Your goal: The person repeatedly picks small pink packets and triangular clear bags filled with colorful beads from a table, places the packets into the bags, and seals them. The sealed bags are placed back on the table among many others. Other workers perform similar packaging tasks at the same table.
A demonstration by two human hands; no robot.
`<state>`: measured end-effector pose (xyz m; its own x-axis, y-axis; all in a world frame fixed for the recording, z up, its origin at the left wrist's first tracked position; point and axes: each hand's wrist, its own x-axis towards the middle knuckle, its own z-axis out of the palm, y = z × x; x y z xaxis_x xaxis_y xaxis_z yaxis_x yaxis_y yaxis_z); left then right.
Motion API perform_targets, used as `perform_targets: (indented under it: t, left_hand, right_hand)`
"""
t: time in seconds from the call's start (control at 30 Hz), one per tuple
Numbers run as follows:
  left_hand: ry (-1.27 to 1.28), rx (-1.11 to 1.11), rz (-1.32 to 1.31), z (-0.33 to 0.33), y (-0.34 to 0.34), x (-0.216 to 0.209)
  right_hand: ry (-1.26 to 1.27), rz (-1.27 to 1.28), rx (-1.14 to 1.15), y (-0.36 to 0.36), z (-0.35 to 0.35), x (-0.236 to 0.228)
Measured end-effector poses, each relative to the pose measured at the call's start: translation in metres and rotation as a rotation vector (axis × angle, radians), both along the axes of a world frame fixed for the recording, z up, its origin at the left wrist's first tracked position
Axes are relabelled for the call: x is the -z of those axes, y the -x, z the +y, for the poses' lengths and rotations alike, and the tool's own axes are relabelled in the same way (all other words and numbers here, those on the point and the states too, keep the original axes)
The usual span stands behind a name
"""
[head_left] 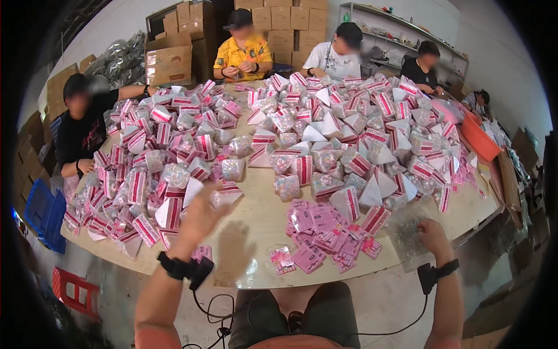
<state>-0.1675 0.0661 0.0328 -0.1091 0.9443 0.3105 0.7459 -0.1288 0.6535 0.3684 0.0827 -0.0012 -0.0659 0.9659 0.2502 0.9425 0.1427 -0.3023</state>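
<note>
My left hand is blurred above the left part of the table, beside a white and pink wedge-shaped pack. Its fingers are smeared, so their grip does not show. My right hand has its fingers curled together at a clear plastic bag or sheet with tiny glinting pieces on it; anything pinched in them is too small to make out. Between my hands lies a loose pile of pink printed cards. Wedge packs with clear, glittery fillings, such as one nearby pack, are heaped beyond both hands.
The pale table carries heaps of packs at left and right. Several people sit around it. An orange basin stands at the far right. A blue crate and a red stool are at left. Cables hang below the front edge.
</note>
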Motion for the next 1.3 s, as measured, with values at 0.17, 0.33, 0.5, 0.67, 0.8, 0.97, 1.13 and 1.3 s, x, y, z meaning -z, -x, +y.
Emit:
perform_targets:
  t: [0.17, 0.33, 0.5, 0.67, 0.8, 0.97, 1.13, 1.3]
  left_hand:
    - [0.108, 0.261, 0.008, -0.025, -0.057, 0.054]
    - [0.035, 0.294, 0.125, -0.052, -0.081, 0.075]
    - [-0.05, 0.26, 0.185, -0.056, -0.094, 0.074]
    - [-0.007, 0.184, 0.107, -0.045, -0.093, 0.082]
    - [-0.009, 0.16, 0.046, -0.031, -0.09, 0.088]
    - [-0.057, 0.118, 0.046, -0.025, -0.092, 0.087]
    - [0.131, 0.09, -0.316, -0.016, -0.08, 0.087]
    - [0.157, 0.075, -0.426, -0.011, -0.062, 0.084]
  right_hand:
    - [0.134, -0.034, 0.019, -0.003, 0.009, 0.016]
    - [0.123, 0.18, 0.022, -0.005, 0.008, 0.012]
    - [0.116, 0.264, 0.056, -0.008, 0.007, 0.005]
    - [0.146, 0.325, 0.056, -0.015, 0.006, -0.002]
    - [0.205, 0.518, 0.072, -0.012, 0.003, -0.016]
    - [0.171, 0.55, 0.046, -0.014, 0.007, -0.028]
    - [0.098, 0.607, 0.101, -0.01, 0.001, -0.043]
    - [0.037, 0.757, 0.073, -0.015, 0.004, -0.038]
